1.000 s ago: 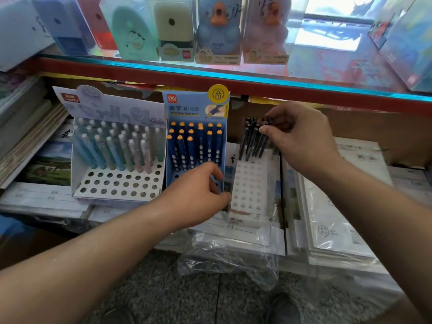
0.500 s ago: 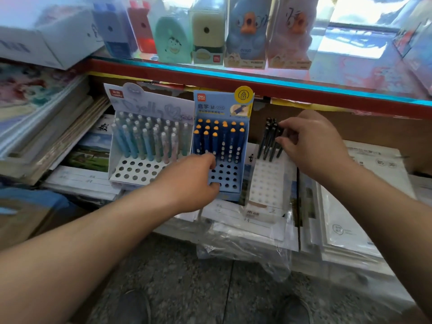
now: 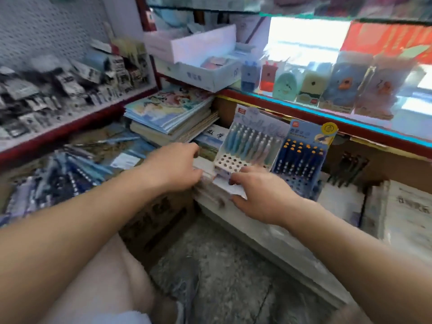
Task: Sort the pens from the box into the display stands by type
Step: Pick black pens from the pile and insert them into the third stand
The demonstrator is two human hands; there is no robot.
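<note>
The view is motion-blurred. A white stand of pastel pens [image 3: 233, 163] sits on the low shelf, with a blue stand of dark blue pens [image 3: 301, 160] to its right. Further right, black pens [image 3: 348, 170] lean in a white stand. My left hand [image 3: 173, 167] curls round the pastel stand's front left corner. My right hand [image 3: 259, 195] grips its front edge, fingers on top and thumb below. A cardboard box [image 3: 154, 213] of loose blue pens [image 3: 58, 176] stands at the left.
Stacked notebooks [image 3: 173, 115] lie behind my left hand. A red-edged glass shelf [image 3: 304, 111] with toy-shaped sharpeners [image 3: 336, 87] hangs over the stands. Packaged goods fill the pegboard rack [image 3: 58, 85] at left. Paper stacks [image 3: 402, 206] lie at right. My knee [image 3: 112, 277] is below.
The view swung left, revealing the box of pens. My right hand left the black pens and my left hand left the blue stand; both now hold the pastel stand's front.
</note>
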